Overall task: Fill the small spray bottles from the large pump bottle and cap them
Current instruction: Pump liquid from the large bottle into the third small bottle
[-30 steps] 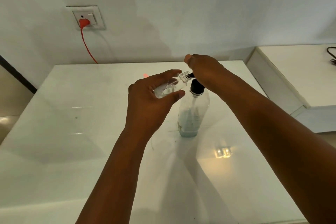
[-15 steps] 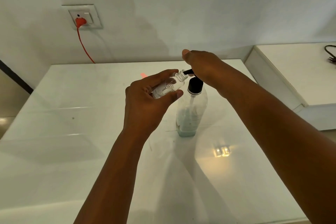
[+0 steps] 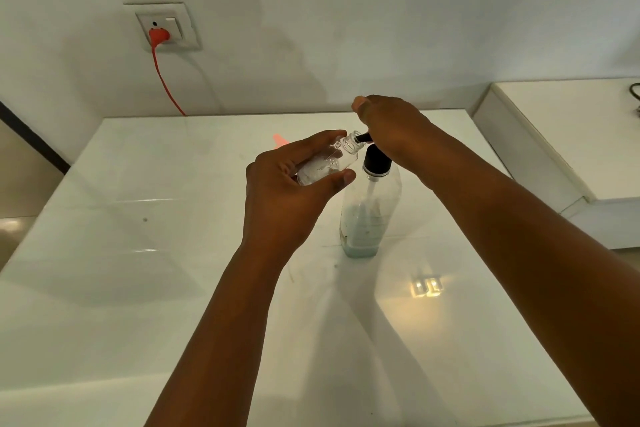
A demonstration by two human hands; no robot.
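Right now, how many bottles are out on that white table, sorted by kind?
Small clear spray bottle, uncapped, held in the left hand: 1
Large pump bottle, standing on the table, right hand on its pump: 1
Total: 2 bottles

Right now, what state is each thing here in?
small spray bottle: uncapped, tilted, mouth at the pump spout.
large pump bottle: upright on the table, partly filled.
left hand: grips the small bottle.
right hand: rests on the pump head.
orange plug: in the socket.
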